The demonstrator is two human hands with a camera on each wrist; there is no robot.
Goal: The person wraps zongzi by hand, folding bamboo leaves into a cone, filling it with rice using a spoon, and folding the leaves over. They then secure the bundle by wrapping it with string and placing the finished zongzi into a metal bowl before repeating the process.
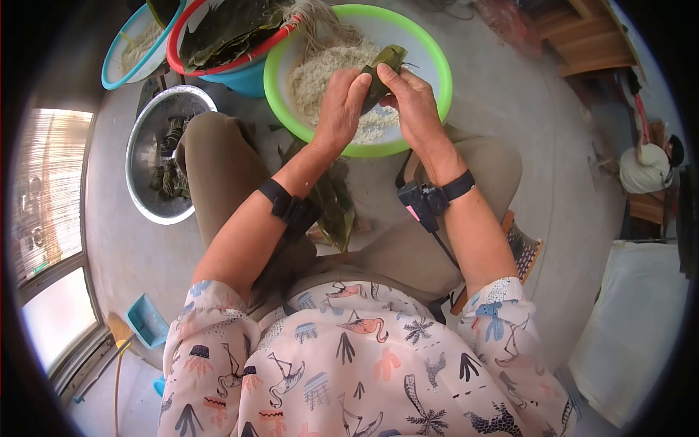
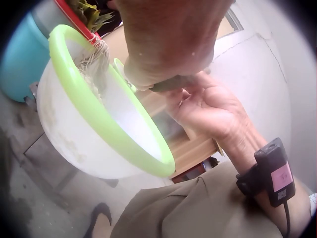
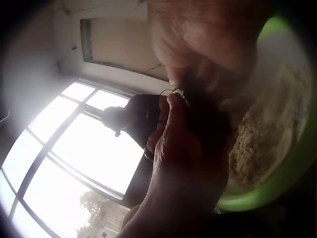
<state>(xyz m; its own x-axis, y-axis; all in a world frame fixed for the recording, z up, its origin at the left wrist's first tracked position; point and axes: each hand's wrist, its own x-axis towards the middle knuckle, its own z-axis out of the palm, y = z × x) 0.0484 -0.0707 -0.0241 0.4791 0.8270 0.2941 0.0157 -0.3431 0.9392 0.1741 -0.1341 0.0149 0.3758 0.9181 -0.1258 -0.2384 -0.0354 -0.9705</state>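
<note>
Over the green-rimmed white basin (image 1: 443, 91), both hands hold a folded green leaf packet (image 1: 376, 93). My left hand (image 1: 339, 108) grips its left side, the thumb lying along the leaf. From the other side my right hand (image 1: 420, 109) pinches it, thumb near the upper end. Pale rice (image 1: 313, 84) is heaped in the basin below. In the left wrist view the leaf packet (image 2: 173, 83) shows as a dark strip between the hands. The packet is mostly in shadow in the right wrist view, and its inside is hidden.
A red-rimmed basin (image 1: 172, 54) holds large dark leaves (image 1: 233, 36), with pale strings (image 1: 320, 28) over its edge. Several tied leaf dumplings (image 1: 169, 175) lie in a metal basin (image 1: 131, 164) at left. Loose leaves (image 1: 336, 211) lie between the legs. Another person (image 1: 646, 169) is far right.
</note>
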